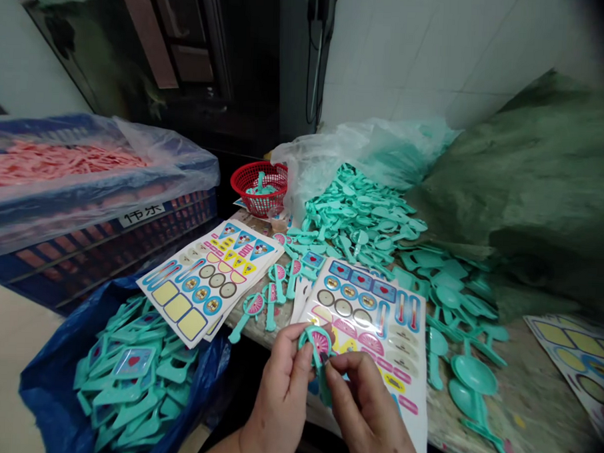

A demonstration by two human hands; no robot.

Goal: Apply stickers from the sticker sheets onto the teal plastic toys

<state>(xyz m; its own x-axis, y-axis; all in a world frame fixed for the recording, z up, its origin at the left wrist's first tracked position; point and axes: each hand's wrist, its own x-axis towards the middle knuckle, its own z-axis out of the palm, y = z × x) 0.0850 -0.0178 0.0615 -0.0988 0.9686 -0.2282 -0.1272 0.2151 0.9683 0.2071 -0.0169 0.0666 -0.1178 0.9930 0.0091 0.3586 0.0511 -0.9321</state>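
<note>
Left hand (279, 402) is gripping a round teal plastic toy piece (313, 340) between thumb and curled fingers, just above a sticker sheet (378, 323). Right hand (369, 406) is pinching the piece's pink disc, fingertips closed. Loose teal pieces (352, 215) are lying beyond the sheet.

Two hands, the left hand (279, 399) and the right hand (367, 409), share one teal plastic piece (317, 344). The table (529, 410) carries at least three sticker sheets (362, 322), one red basket (258, 188), and at least four stickered teal pieces (271, 298) near its front edge. Beyond its left edge are one blue crate (101, 238) and one blue bag (49, 389), which holds too many teal parts (135, 379) to count.
</note>
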